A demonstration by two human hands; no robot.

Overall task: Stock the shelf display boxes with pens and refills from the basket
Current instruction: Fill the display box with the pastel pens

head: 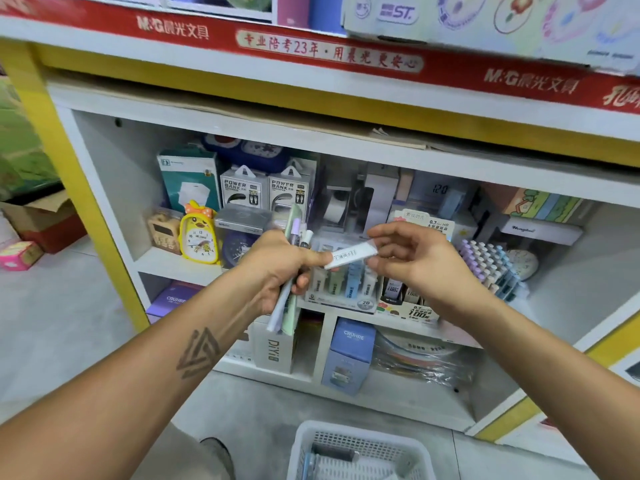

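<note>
Two hands up in front of the shelf (242, 268) here. The left hand (277, 271) is wrapped around a bunch of pens (294, 244), fingers curled tight; I can make out maybe three or four, one with a lilac cap, plus a pale green one, but they blur together so no exact count. Its thumb also pins one end of a small white refill case (351, 254) with a barcode sticker. The right hand (415, 261) pinches the other end of that case with its fingertips, the rest of the fingers loosely bent. So the case sits between both hands, right in front of the display boxes (346, 285), not in one. Those boxes hold refill packs in a row, about four pastel ones; one box reads "2B", the next (419, 308) says "0.7" and "100". To the right there's a rack of pastel-capped pens (488, 265), too many to count. Further back: two "POWER BANK" boxes (266, 192), one yellow duck clock (200, 233), a brown clock beside it, a tape dispenser (339, 206). Lower down are two "CRUHRE" boxes (351, 355) and a "DIYI" box (275, 348). The unit is white with yellow trim, a red strip (311, 43) across the top reads "M&G" with Chinese text and "23". Pale tiled floor. One white mesh basket (360, 452) sits on the floor at the bottom, with some stock left in it, hard to say what.
</note>
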